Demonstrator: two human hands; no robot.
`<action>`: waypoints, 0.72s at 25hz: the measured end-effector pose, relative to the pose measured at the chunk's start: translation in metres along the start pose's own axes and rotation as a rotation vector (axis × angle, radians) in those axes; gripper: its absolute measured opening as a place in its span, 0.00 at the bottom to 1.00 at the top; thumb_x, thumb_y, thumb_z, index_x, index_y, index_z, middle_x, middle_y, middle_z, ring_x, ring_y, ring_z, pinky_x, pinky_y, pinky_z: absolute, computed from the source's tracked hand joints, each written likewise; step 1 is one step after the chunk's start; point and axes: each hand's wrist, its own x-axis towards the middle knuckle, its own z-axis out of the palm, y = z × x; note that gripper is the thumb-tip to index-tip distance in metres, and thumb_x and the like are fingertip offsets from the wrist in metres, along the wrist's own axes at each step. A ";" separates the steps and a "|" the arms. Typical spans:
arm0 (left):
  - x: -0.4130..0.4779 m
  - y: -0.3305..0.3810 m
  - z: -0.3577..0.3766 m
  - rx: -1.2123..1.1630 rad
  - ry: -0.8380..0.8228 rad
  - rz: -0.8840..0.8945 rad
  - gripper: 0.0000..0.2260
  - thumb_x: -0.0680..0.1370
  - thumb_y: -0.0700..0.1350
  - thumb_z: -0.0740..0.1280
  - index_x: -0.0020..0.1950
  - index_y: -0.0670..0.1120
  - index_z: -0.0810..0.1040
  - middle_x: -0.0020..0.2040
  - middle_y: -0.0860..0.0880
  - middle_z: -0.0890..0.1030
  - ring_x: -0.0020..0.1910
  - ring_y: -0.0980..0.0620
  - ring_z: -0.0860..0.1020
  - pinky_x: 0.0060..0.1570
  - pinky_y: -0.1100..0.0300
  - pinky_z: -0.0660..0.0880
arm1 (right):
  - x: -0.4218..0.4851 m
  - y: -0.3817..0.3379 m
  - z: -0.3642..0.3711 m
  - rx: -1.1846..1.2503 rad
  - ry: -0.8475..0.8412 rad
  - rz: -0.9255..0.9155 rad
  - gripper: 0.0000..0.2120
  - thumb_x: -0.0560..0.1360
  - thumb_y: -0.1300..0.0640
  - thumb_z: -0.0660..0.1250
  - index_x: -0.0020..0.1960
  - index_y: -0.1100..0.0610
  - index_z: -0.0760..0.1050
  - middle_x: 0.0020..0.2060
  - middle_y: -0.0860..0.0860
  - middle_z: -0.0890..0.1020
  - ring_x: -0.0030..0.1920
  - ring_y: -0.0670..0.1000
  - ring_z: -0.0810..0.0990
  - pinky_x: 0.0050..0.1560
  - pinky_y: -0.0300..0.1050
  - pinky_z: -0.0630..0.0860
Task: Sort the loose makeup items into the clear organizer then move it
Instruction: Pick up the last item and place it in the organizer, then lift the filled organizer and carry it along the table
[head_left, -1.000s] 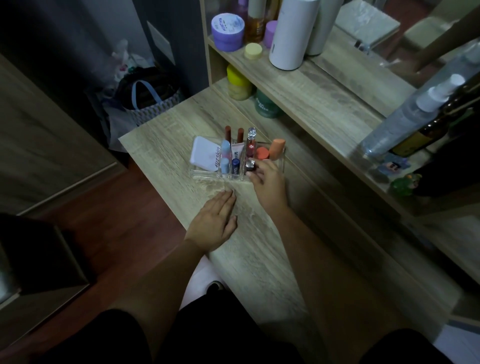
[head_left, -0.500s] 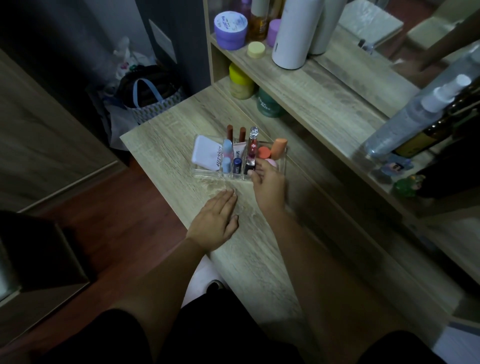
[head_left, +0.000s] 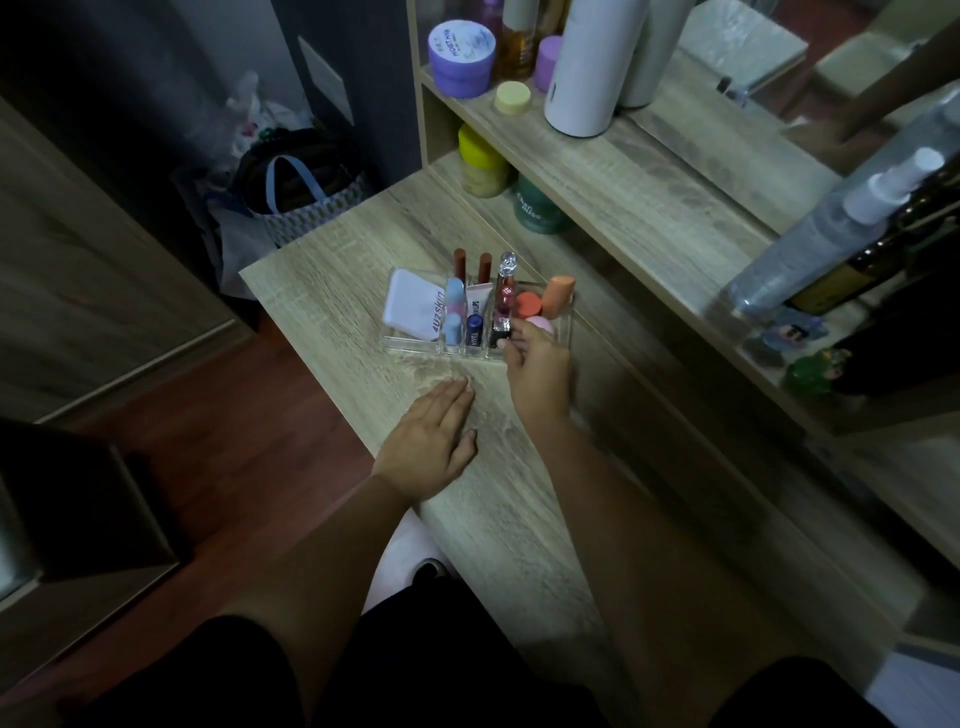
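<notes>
The clear organizer (head_left: 410, 347) stands on the wooden desk (head_left: 337, 291). It holds a white compact (head_left: 413, 306), light blue tubes (head_left: 454, 312), a blue lip balm (head_left: 473, 330), two brown lipsticks (head_left: 459, 262), a red gloss with a clear cap (head_left: 504, 291), an orange sponge (head_left: 557, 296) and a pink sponge (head_left: 543, 325). My right hand (head_left: 540, 369) is at the organizer's front right, its fingertips pinched on a dark lipstick (head_left: 496, 330) standing in a slot. My left hand (head_left: 431, 441) lies flat on the desk in front of the organizer, holding nothing.
A raised shelf behind carries a purple jar (head_left: 461, 57), a white bottle (head_left: 592, 62) and a spray bottle (head_left: 831, 228). A yellow jar (head_left: 483, 161) and a green jar (head_left: 535, 208) sit under it. A bag (head_left: 306, 192) is on the floor past the desk's left edge.
My right hand has set the dark lipstick down into a front slot and drawn back slightly, uncovering the pink sponge. My left hand has stayed still.
</notes>
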 end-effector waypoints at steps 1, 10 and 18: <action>0.000 0.000 0.000 0.003 0.001 0.000 0.23 0.76 0.49 0.59 0.67 0.35 0.70 0.67 0.37 0.74 0.68 0.40 0.71 0.68 0.45 0.68 | 0.000 0.000 0.000 -0.001 -0.003 0.005 0.13 0.74 0.65 0.67 0.58 0.60 0.77 0.50 0.58 0.83 0.50 0.54 0.81 0.54 0.49 0.78; 0.001 0.000 -0.001 -0.025 -0.001 0.020 0.23 0.76 0.46 0.64 0.67 0.35 0.70 0.67 0.36 0.74 0.68 0.39 0.71 0.69 0.45 0.67 | -0.003 0.000 -0.003 0.025 -0.015 0.002 0.14 0.73 0.65 0.68 0.58 0.60 0.77 0.50 0.58 0.83 0.50 0.52 0.81 0.54 0.49 0.79; 0.024 -0.016 -0.032 -0.467 0.490 -0.608 0.20 0.72 0.41 0.58 0.63 0.37 0.70 0.58 0.37 0.76 0.58 0.43 0.72 0.62 0.52 0.67 | -0.010 0.029 -0.006 -0.104 0.173 0.095 0.29 0.64 0.53 0.77 0.61 0.59 0.70 0.58 0.57 0.76 0.59 0.54 0.73 0.59 0.47 0.70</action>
